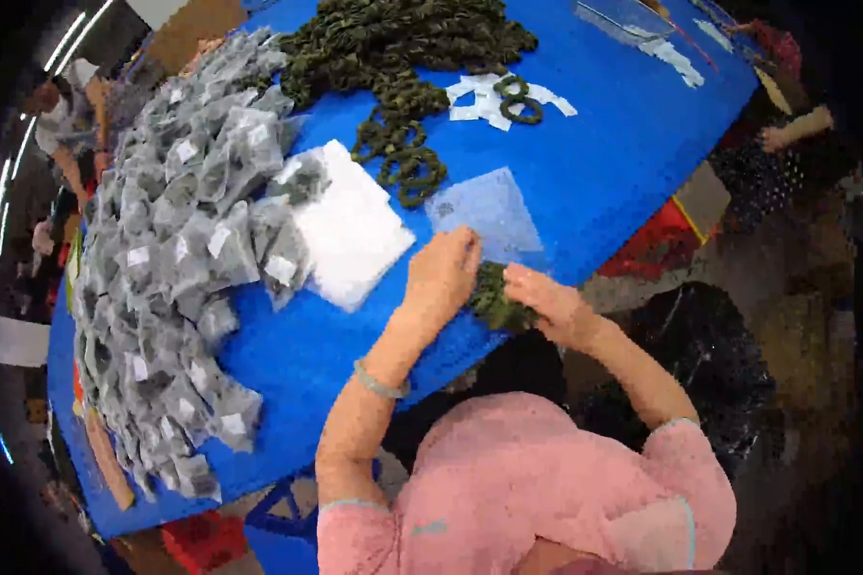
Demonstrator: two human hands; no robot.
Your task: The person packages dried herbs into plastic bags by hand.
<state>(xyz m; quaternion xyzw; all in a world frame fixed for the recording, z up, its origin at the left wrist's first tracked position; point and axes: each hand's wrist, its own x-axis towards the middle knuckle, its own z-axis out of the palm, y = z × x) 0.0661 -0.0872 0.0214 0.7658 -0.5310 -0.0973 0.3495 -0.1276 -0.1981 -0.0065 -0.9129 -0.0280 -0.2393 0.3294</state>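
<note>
Between my two hands, at the table's near edge, is a small bundle of dark green scrunchies (497,299). My left hand (441,276) is closed, its fingers pinched at the lower edge of a clear plastic bag (489,206) that lies flat on the table. On the other side, my right hand (554,305) has its fingers closed on the scrunchies. Whether the bundle is partly inside a bag cannot be made out. A few loose scrunchies (412,172) lie beyond the bag, trailing from a large heap of scrunchies (393,43).
A stack of white sheets or bags (347,230) lies left of my hands. Many filled clear packets (177,230) with white labels cover the blue table's (604,125) left side. White labels (489,103) lie farther back with two scrunchies. Another person's arm (798,127) shows at right.
</note>
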